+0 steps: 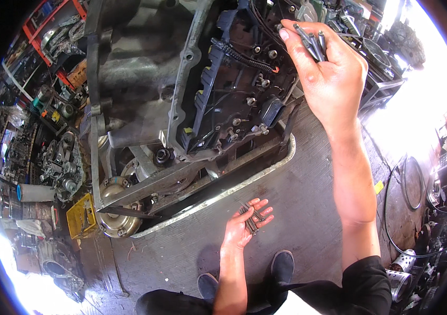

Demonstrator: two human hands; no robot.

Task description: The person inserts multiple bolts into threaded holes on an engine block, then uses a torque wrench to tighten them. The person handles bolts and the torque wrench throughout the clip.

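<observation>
A large grey metal gearbox housing (139, 73) rests on a metal frame, its open side showing a dark control unit (234, 94) with several bolt heads and a corrugated black wiring sleeve (239, 56). My right hand (333, 73) reaches to the unit's far right part. Several long metal bolts (312, 44) are held in its curled fingers; thumb and fingertip meet at the unit's edge, and what they pinch is hard to make out. Lower down, palm up over the floor, my left hand (242, 228) cradles several more bolts (251, 223), thumb across them, fingers partly spread.
Below the housing, a metal frame (129, 194) stands in a light-rimmed tray (218, 191). A round metal converter (117, 218) and a yellow crate (82, 215) sit at its left. Gearbox parts crowd the left side. A black hose (386, 210) loops on the right.
</observation>
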